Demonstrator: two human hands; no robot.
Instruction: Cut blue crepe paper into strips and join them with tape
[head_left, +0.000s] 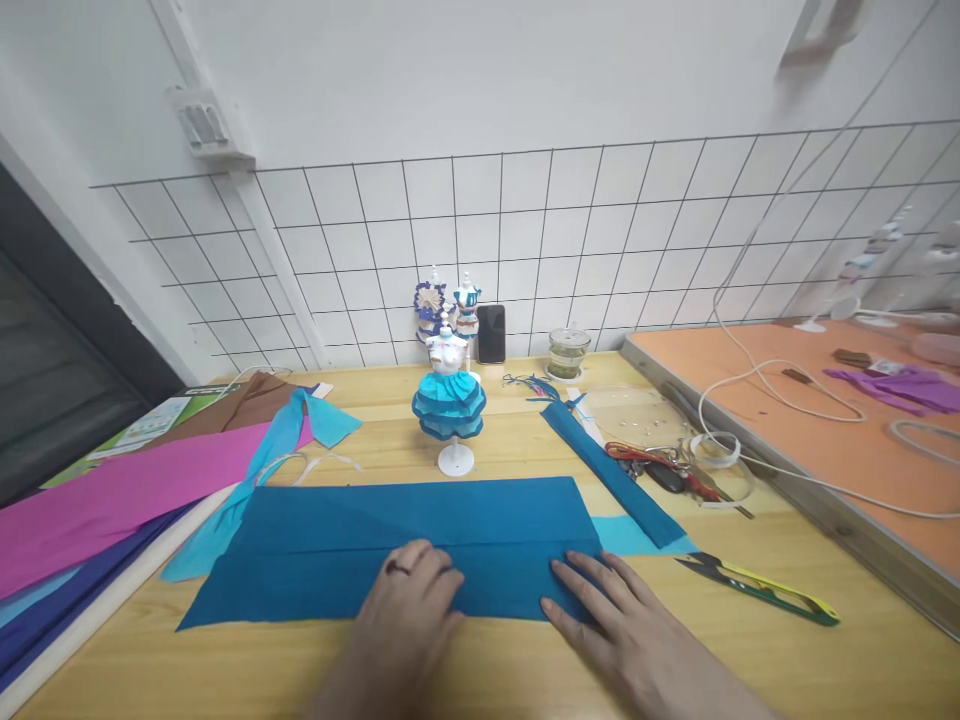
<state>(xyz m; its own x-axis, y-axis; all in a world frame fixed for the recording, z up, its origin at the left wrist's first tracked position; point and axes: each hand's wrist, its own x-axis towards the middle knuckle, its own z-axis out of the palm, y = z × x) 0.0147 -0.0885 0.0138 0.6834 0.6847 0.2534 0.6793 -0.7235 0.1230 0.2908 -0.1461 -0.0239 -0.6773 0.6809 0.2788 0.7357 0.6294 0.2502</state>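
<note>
A dark teal-blue piece of cloth [502,510] lies flat in front of me, with a crease running along its length. My left hand [412,610] wears a ring and rests at the near edge of this cloth, its fingers curled together and closed on it; the fingertips are partly hidden. On the cloth's right end lies my right hand [611,610], open, fingers spread and pressing down. Just beyond the cloth stands a small white dress form [448,350] in a tiered blue ruffled skirt [450,405]. Yellow-and-green thread snips [765,590] lie to the right.
Left are layered fabrics, including a magenta cloth [172,490] and a turquoise strip [274,460]. Right lie a narrow dark blue strip [607,470] and keys with cords [660,470]. Behind stand a phone [491,333], a glass cup [568,352] and more dress forms [431,300]. An orange-topped table [750,380] adjoins.
</note>
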